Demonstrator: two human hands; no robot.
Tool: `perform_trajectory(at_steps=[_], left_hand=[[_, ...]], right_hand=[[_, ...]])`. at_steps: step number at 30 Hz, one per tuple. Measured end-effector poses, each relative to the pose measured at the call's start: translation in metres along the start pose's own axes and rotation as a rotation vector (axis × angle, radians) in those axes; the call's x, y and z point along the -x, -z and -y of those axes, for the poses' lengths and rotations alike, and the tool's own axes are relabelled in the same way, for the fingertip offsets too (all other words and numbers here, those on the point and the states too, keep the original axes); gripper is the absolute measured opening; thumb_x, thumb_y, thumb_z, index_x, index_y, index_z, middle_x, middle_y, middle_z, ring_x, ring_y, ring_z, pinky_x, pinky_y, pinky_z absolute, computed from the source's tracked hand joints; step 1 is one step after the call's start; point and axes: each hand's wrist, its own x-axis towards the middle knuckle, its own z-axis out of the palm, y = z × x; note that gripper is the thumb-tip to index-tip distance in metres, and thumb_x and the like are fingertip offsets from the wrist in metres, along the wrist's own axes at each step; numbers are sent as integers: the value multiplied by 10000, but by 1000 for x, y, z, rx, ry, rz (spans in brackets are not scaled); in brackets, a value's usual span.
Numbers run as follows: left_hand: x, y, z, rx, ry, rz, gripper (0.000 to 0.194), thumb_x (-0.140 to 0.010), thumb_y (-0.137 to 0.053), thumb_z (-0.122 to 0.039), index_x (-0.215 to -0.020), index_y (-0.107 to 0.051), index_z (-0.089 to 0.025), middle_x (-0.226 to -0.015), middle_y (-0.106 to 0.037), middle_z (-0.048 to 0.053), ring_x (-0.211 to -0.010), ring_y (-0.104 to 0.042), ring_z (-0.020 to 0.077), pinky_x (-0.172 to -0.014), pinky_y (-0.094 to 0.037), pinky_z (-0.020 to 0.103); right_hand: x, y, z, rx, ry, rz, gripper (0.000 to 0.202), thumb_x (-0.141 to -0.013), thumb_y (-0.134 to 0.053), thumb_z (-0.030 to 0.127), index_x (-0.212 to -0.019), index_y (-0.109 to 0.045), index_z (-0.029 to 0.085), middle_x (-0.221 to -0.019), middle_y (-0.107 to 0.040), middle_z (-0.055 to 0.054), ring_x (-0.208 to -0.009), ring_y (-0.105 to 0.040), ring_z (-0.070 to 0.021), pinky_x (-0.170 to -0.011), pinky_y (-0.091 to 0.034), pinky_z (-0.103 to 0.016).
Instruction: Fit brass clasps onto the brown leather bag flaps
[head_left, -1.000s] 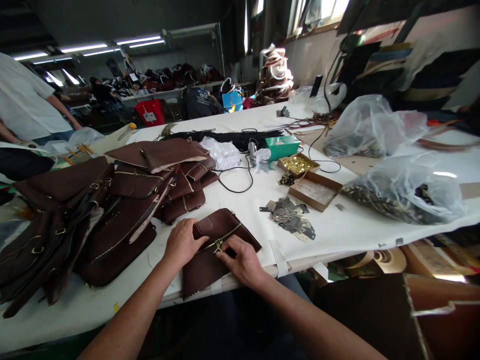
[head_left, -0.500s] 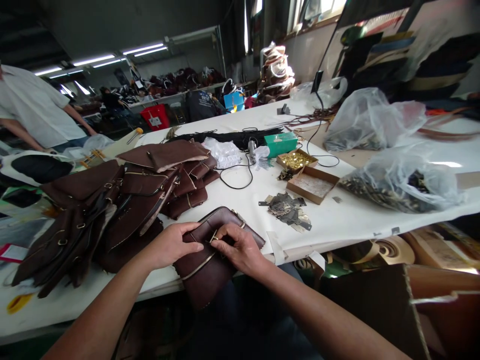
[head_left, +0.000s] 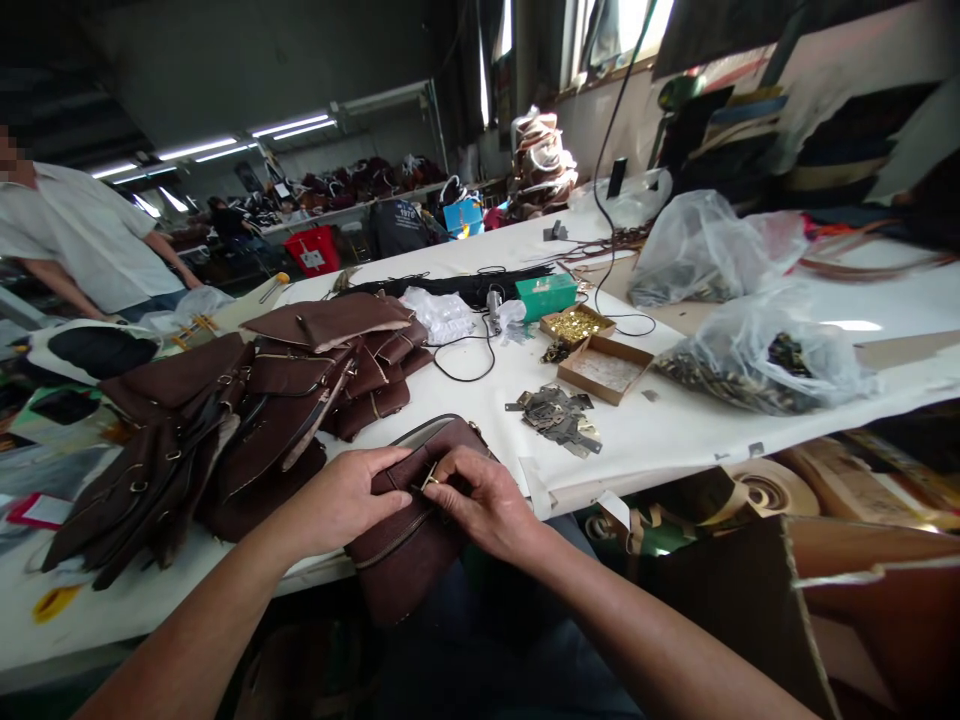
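A dark brown leather bag piece [head_left: 405, 565] with a zipper lies over the table's front edge and hangs down towards my lap. My left hand [head_left: 352, 500] grips its upper left part, with the thumb on top and the fingers reaching to the far side. Between the thumb and index finger of my right hand [head_left: 480, 500] is a small gold-coloured metal clasp part [head_left: 430, 474], held against the leather. How the clasp part meets the leather is hidden by my fingertips. To the left is a heap of brown leather bag pieces [head_left: 292, 400].
Flat metal plates [head_left: 559, 418] lie loose right of the bag piece. Behind them stand an open cardboard tray [head_left: 604, 385], a box of gold-coloured hardware [head_left: 576, 325] and a green box [head_left: 546, 296]. Plastic bags [head_left: 750, 365] sit at right. A person [head_left: 90, 235] stands at far left.
The view has shifted slightly, moving the table things a little left. My right hand still pinches the clasp part, and the upper edge of the bag piece has bulged open a little.
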Motion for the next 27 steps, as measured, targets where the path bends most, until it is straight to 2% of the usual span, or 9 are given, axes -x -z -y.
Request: perform_trajectory(at_steps=[6,13,16,21,24,27], left_hand=[[8,-6,-16,-159,-50,-28,471,-886,-688,-285,-1353,-753,-302,-1265,-809,33,-1141,-754,298,-1081,-542,375],[15,-15,-26,-170,-80,-20,515,-887,-667,-275,-1397,-728,-318,-1353,-780,21,-1202,-740,298,-1053,-548,358],[14,-15,-27,-140,-53,-20,451,-872,-687,-299,-1315,-768,-304,-1280,-804,28,-1174,-744,304,-1042,-553,363],[12,-12,-26,-67,11,-32,311,-849,-739,-366,-1136,-813,-271,-1099,-833,20,-1008,-761,278,-907,-576,327],[12,-10,-25,-64,39,-70,279,-840,-753,-395,-1069,-817,-249,-1041,-832,15,-951,-760,268,-856,-572,321],[12,-8,-26,-46,63,-57,273,-841,-748,-408,-1046,-811,-237,-1009,-829,11,-915,-762,263,-832,-578,320]], right_hand=[[4,10,15,23,-56,66,178,-1024,-691,338,-900,-646,219,-865,-657,-2,-782,-595,-151,-703,-466,-269],[7,15,29,42,-99,87,206,-1013,-700,371,-884,-655,217,-827,-641,7,-745,-564,-146,-664,-445,-260],[8,17,29,36,-106,74,208,-1006,-709,378,-883,-672,215,-850,-668,-2,-777,-586,-156,-699,-463,-269],[7,15,21,-40,-163,34,233,-982,-737,419,-890,-671,214,-857,-663,-2,-771,-584,-153,-674,-465,-260],[5,14,15,-94,-190,30,244,-973,-747,428,-894,-653,217,-852,-661,4,-765,-589,-149,-675,-472,-257],[4,15,15,-124,-179,33,255,-960,-758,434,-898,-641,216,-858,-653,2,-776,-586,-151,-689,-479,-262]])
